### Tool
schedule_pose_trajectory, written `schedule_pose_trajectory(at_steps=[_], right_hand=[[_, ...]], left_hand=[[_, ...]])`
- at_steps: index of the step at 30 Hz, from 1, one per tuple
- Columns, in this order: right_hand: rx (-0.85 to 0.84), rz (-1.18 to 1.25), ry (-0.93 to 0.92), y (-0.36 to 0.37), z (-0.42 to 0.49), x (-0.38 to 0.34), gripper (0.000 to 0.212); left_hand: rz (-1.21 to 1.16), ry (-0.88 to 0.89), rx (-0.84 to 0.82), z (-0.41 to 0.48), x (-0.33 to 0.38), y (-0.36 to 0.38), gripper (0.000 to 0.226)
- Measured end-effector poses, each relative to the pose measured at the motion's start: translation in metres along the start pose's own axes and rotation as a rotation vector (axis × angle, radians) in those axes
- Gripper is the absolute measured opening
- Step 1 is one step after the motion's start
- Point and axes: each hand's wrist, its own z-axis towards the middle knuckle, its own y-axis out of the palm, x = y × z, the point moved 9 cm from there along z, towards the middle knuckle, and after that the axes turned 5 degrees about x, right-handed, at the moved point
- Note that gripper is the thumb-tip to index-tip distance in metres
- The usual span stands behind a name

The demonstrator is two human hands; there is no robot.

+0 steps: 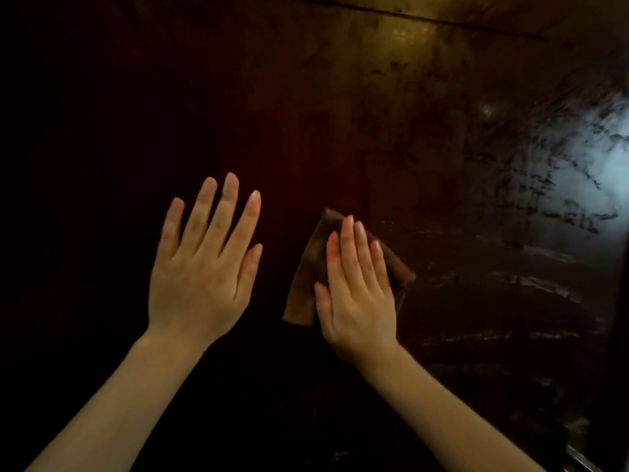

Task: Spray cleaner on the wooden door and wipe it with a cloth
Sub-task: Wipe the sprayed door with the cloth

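The dark, glossy wooden door (340, 114) fills the view, with wet streaks and smears across its right half. My right hand (357, 287) lies flat with straight fingers on a folded brown cloth (306, 277) and presses it against the door near the middle. My left hand (204, 264) is spread flat against the door to the left of the cloth, fingers straight and apart, holding nothing. No spray bottle is in view.
A bright light reflection (585, 172) shines on the door's right side. A thin seam (408, 15) runs across the top. A metal fitting (582, 458) shows at the bottom right corner. The left part of the door is very dark.
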Motion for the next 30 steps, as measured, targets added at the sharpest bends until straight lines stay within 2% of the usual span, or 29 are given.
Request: schedule_pose_trajectory(at_steps=[2, 4, 7, 12, 14, 16, 19, 22, 24, 25, 28, 30], right_hand=[[-0.040, -0.019, -0.019, 0.003, -0.033, -0.006, 0.055], [-0.077, -0.011, -0.132, 0.003, -0.056, -0.013, 0.058], [-0.062, 0.009, -0.227, -0.004, -0.041, 0.002, 0.054], [0.054, 0.002, 0.122, -0.012, 0.021, 0.040, 0.055], [0.065, -0.022, 0.189, -0.010, 0.021, 0.037, 0.055], [0.043, -0.029, 0.174, -0.007, 0.006, 0.029, 0.054], [-0.035, -0.010, 0.009, -0.004, -0.012, 0.018, 0.055], [-0.103, -0.009, -0.382, -0.007, -0.003, 0.021, 0.054], [-0.118, -0.017, -0.486, -0.012, 0.021, 0.040, 0.053], [-0.097, -0.016, -0.425, -0.015, 0.035, 0.054, 0.053], [0.000, -0.050, -0.001, -0.021, 0.054, 0.091, 0.055], [0.032, -0.065, 0.201, -0.019, 0.038, 0.089, 0.058]], left_hand=[[0.007, 0.007, -0.004, -0.001, 0.001, -0.001, 0.055], [0.009, 0.004, -0.014, -0.001, 0.000, -0.003, 0.055], [0.009, -0.007, -0.036, 0.001, 0.000, -0.002, 0.056], [0.013, -0.001, -0.037, 0.001, 0.002, -0.001, 0.056], [0.008, -0.010, -0.041, 0.001, 0.001, -0.001, 0.057], [0.004, -0.021, -0.043, 0.000, 0.002, -0.002, 0.057], [0.010, -0.014, -0.050, 0.001, 0.002, -0.001, 0.057], [0.008, -0.029, -0.059, 0.001, 0.001, -0.001, 0.057], [0.007, -0.033, -0.065, 0.001, 0.002, -0.001, 0.058], [0.006, -0.033, -0.065, 0.001, 0.002, -0.001, 0.058], [0.000, -0.039, -0.065, 0.002, 0.002, 0.000, 0.058], [0.005, -0.046, -0.062, 0.002, 0.001, -0.001, 0.057]])
